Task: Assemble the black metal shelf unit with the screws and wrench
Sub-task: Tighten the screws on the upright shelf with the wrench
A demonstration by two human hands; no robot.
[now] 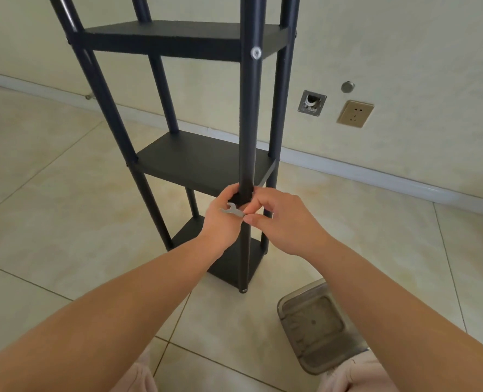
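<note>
Our right hand (284, 222) has its thumb and forefinger pinched on one end of the small flat silver wrench (232, 210), the other fingers curled loosely toward the palm. The wrench lies roughly level, its open jaw pointing at the near front post (248, 123) just where the middle shelf (195, 162) meets it. Whether the jaw sits on a screw there we cannot tell, since the fingers cover the joint. Our left hand (223, 222) curls round that same post from the left, its fingers wrapped on the tube at the shelf corner, with the wrench passing across its knuckles.

The black metal shelf unit (178, 41) stands upright on the pale tiled floor (64, 210), close to the cream wall (390, 38). We see three shelves between four round posts, the lowest one near the floor. A silver screw head (256, 52) shows on the near post at the upper shelf.

To the right of the post foot, a clear plastic container (316, 323) rests on the tiles beside our right forearm. On the wall behind are a beige power socket (355, 113), a metal plate with a hole (311, 103) and a small round metal cap (347, 86)
</note>
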